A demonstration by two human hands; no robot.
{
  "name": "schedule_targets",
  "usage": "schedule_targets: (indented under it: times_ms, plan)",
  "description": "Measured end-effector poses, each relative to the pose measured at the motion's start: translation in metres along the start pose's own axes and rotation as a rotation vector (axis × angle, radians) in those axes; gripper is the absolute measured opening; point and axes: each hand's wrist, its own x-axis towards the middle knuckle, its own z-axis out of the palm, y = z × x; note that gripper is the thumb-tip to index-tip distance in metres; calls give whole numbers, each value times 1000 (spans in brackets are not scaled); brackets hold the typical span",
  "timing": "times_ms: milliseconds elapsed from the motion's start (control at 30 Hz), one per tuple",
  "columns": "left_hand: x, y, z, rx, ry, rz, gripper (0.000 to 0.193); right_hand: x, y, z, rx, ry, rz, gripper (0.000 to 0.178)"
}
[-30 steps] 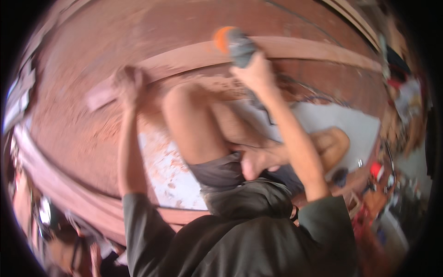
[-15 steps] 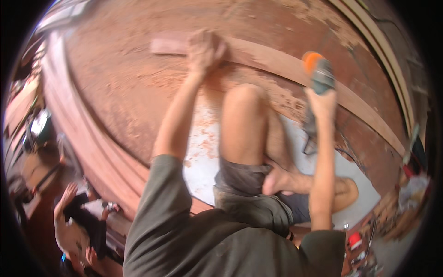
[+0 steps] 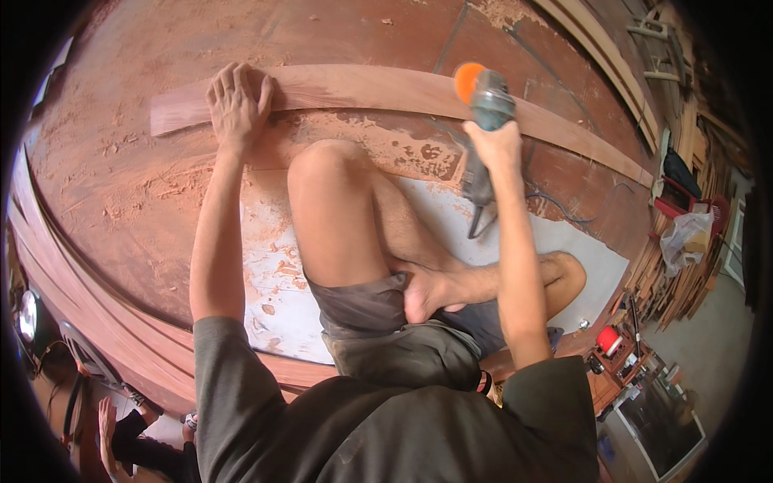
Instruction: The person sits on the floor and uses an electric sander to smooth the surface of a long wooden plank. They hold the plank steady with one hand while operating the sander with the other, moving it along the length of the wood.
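Observation:
A long, slightly curved wooden board [image 3: 354, 87] lies across the dusty surface in front of my knees. My left hand [image 3: 239, 105] is on it near its left end, fingers bent over the far edge. In my right hand [image 3: 497, 147] is an angle grinder [image 3: 490, 98] with an orange disc [image 3: 468, 80]. The disc is held over or beside the board's right half; I cannot tell if it touches. From the grinder's rear hangs a dark cord [image 3: 477, 221].
Reddish sawdust [image 3: 362, 137] covers much of the surface around the board. More boards [image 3: 105, 282] lie along the left. At the right are stacked wood strips [image 3: 692, 274] and a red-topped object [image 3: 608, 340]. Another person's hand [image 3: 106, 414] shows at lower left.
The whole view has swung to the right, so the board, hands and legs now appear farther left. My left hand remains on the board, and the grinder is still in my right hand.

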Motion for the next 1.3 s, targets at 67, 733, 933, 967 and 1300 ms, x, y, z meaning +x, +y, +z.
schedule_targets:
  times_ms: [67,733,933,967,1300]
  plan:
    - [0,1,-1,-10,2,0,49,-18,-23,14,51,-70,-39,65]
    - [-2,-1,-4,7,11,24,49,-58,-11,12,121,-86,22,68]
    - [0,-1,2,-3,-17,1,51,-74,-36,39,-30,-87,-236,72]
    - [1,-1,3,-8,-21,-13,51,-71,-29,35,-12,-91,-195,72]
    - [-1,-1,0,-10,-21,26,52,-29,20,-2,12,18,70,65]
